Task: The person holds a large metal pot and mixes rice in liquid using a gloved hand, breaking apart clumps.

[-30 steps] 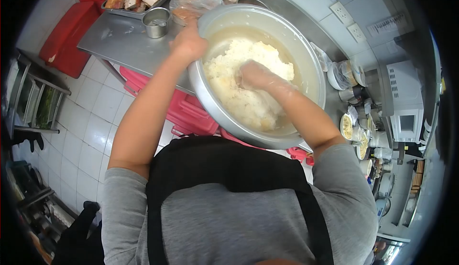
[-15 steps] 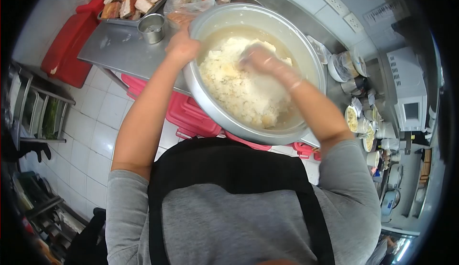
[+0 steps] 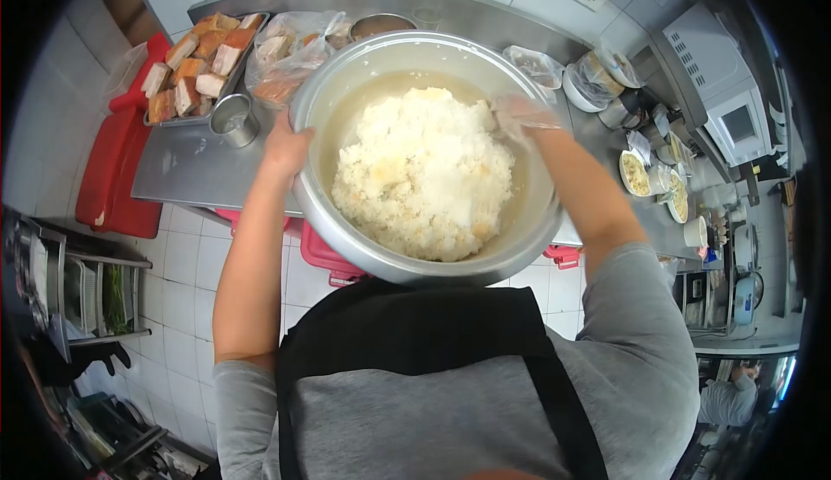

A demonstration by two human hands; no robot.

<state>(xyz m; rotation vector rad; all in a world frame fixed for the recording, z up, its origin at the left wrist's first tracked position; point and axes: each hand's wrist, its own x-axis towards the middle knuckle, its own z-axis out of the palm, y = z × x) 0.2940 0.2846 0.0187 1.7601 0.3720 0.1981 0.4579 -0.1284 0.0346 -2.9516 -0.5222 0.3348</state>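
A large metal basin (image 3: 316,214) stands at the front edge of the steel counter, close to my apron. It holds a big mound of white, lumpy cooked rice (image 3: 424,177), with a few yellowish patches. My left hand (image 3: 288,149) is closed round the basin's left rim. My right hand (image 3: 525,119), in a clear plastic glove, is at the right inner side of the basin beside the rice. Motion smears its fingers, so whether it holds anything does not show.
Left on the counter (image 3: 195,164) are a tray of meat chunks (image 3: 192,73), a metal cup (image 3: 234,122) and a plastic bag of food (image 3: 286,56). Bowls (image 3: 634,173), wrapped containers and a microwave (image 3: 736,125) line the right. Red bins (image 3: 325,255) sit below. Another person (image 3: 727,398) is far right.
My right hand has moved from the middle of the rice to the basin's right side. My left hand keeps its grip on the rim. The view has shifted.
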